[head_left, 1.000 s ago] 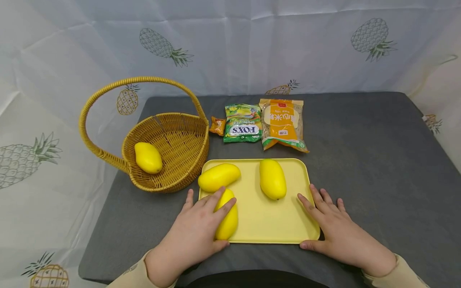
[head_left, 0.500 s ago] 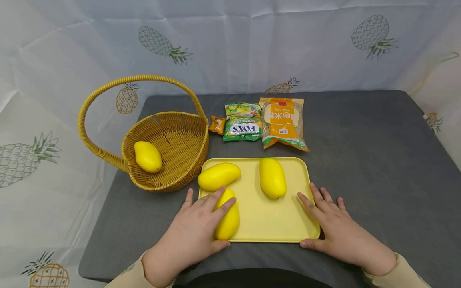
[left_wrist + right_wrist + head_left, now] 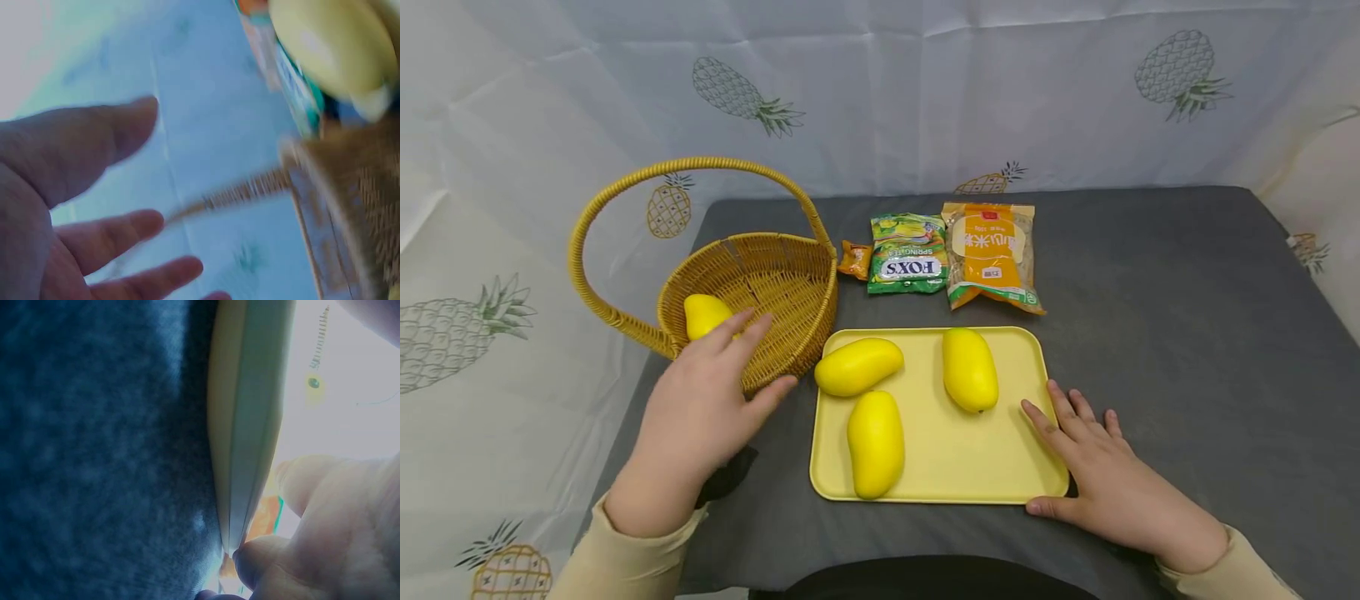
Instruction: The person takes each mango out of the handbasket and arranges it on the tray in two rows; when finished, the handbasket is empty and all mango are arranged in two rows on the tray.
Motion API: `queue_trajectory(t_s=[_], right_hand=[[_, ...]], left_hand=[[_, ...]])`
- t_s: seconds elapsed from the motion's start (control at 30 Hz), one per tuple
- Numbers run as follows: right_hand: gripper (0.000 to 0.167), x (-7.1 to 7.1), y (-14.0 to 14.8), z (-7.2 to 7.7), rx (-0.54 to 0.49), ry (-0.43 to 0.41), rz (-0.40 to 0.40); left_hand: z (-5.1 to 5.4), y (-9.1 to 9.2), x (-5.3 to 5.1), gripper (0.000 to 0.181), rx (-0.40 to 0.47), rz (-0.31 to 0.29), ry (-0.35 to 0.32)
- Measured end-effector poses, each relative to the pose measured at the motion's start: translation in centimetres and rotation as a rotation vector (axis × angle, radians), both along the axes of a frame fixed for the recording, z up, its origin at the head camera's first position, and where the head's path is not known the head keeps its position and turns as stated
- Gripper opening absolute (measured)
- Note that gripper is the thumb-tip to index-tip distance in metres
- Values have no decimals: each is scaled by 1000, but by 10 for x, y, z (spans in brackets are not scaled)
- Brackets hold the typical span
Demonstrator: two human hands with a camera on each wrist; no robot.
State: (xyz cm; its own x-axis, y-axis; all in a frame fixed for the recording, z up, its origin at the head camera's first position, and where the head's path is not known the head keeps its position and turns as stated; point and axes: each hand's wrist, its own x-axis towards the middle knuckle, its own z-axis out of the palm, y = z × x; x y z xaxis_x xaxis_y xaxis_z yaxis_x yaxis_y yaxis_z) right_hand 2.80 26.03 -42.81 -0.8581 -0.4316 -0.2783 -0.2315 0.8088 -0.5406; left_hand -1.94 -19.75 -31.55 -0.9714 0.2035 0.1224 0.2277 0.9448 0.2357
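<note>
My left hand (image 3: pixel 703 404) hangs over the near rim of the wicker basket (image 3: pixel 775 333), fingers spread; the left wrist view shows nothing in its grasp. A yellow mango (image 3: pixel 703 314) lies in the basket, partly hidden behind that hand. On the pale yellow tray (image 3: pixel 955 458) are three more mangoes: one lying sideways (image 3: pixel 859 367) at the upper left, one lengthwise (image 3: pixel 876 446) at the lower left, and one (image 3: pixel 970 369) right of centre. My right hand (image 3: pixel 1105 475) rests at the tray's right edge with its fingers extended and spread.
Behind the tray lie a small orange packet (image 3: pixel 854 260), a green candy bag (image 3: pixel 908 254) and an orange-and-clear food bag (image 3: pixel 991 257). The basket's tall handle (image 3: pixel 700 164) arches above it. A grey cloth (image 3: pixel 1165 333) covers the table; a pineapple-print curtain (image 3: pixel 880 100) hangs behind.
My left hand has left the lower-left mango on the tray and moved left and up to the basket. My right hand and the mangoes stay nearly where they were.
</note>
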Motion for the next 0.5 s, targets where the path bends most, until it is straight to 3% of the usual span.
queue_trajectory(t_s=[0.13, 0.27, 0.4, 0.5], right_hand=[[119, -1, 0, 0, 0, 7, 2], [119, -1, 1, -1, -7, 7, 2], [118, -1, 2, -2, -15, -2, -2], [118, 0, 1, -2, -14, 4, -2]], left_hand=[[7, -22, -21, 81, 26, 139, -52], [18, -36, -39, 84, 47, 232, -69], [27, -45, -58, 89, 21, 281, -149], [27, -49, -72, 92, 1, 297, -221]])
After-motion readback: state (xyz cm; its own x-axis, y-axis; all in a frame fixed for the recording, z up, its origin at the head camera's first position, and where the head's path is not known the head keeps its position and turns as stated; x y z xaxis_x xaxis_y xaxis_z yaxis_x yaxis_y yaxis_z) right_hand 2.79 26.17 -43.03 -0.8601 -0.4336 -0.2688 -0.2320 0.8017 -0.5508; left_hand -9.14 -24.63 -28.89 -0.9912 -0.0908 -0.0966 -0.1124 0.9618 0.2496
